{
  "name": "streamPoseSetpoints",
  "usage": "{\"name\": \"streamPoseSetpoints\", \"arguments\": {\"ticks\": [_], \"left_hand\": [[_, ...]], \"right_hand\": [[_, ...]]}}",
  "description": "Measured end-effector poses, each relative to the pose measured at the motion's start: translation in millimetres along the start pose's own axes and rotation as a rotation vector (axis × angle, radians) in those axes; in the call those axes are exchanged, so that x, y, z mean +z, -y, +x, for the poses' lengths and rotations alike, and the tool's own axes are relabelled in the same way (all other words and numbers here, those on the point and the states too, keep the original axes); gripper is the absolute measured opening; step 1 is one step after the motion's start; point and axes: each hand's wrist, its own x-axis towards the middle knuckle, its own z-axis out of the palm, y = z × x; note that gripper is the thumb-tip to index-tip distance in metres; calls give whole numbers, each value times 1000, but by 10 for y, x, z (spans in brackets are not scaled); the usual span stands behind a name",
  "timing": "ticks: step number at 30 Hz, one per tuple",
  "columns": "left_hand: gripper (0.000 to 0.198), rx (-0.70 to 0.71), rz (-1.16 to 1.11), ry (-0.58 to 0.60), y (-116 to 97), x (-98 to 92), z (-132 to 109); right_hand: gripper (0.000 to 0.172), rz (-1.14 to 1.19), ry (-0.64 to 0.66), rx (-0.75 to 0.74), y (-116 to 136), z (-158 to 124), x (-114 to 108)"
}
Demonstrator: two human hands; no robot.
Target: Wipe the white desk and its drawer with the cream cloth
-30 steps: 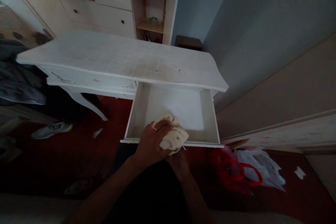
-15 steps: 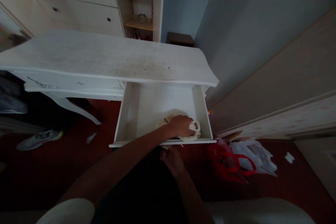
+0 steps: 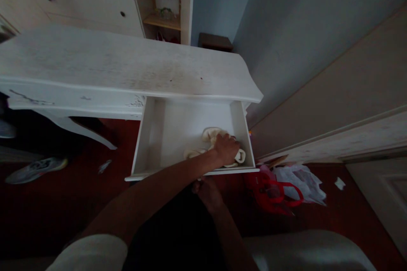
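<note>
A white drawer stands pulled out from a white desk. My left hand reaches across into its front right corner, pressing on a bunched cream cloth with the fingers closed over it. Folds of the cloth show on both sides of the hand and touch the drawer floor. Below the drawer's front edge, my right hand has its fingers curled at the drawer knob, which is mostly hidden by the fingers and the dim light.
A red bag and a white plastic bag lie on the floor at right. Along the right side runs a wall. Another person's shoe shows at left. White cabinets stand behind the desk.
My left hand has shifted slightly within the drawer, and more of the cloth shows beyond it, spread farther back. The right hand stays at the drawer front. The view has shifted a little.
</note>
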Motion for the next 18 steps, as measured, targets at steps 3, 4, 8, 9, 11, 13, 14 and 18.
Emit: {"name": "streamPoseSetpoints", "arguments": {"ticks": [3, 4, 8, 9, 11, 13, 14, 18], "left_hand": [[37, 38, 1, -3, 110, 12, -113], [37, 38, -4, 7, 155, 7, -165], [33, 15, 11, 55, 391, -58, -482], [32, 5, 22, 58, 462, -79, -586], [31, -38, 31, 67, 612, -118, -812], [32, -95, 38, 79, 763, -138, -1042], [35, -124, 46, 92, 835, -141, -1154], [55, -261, 20, 134, 1092, -128, -1549]], "right_hand": [[22, 13, -14, 18, 3, 4, -22], [23, 15, -20, 17, 4, 5, -28], [25, 28, -33, 29, -5, 12, -48], [26, 35, -35, 29, -10, 15, -53], [26, 48, -29, 26, -21, 21, -63], [26, 54, -12, 19, -28, 24, -77], [26, 51, -1, 17, -28, 24, -85], [26, 39, 23, 24, -14, 16, -112]]}}
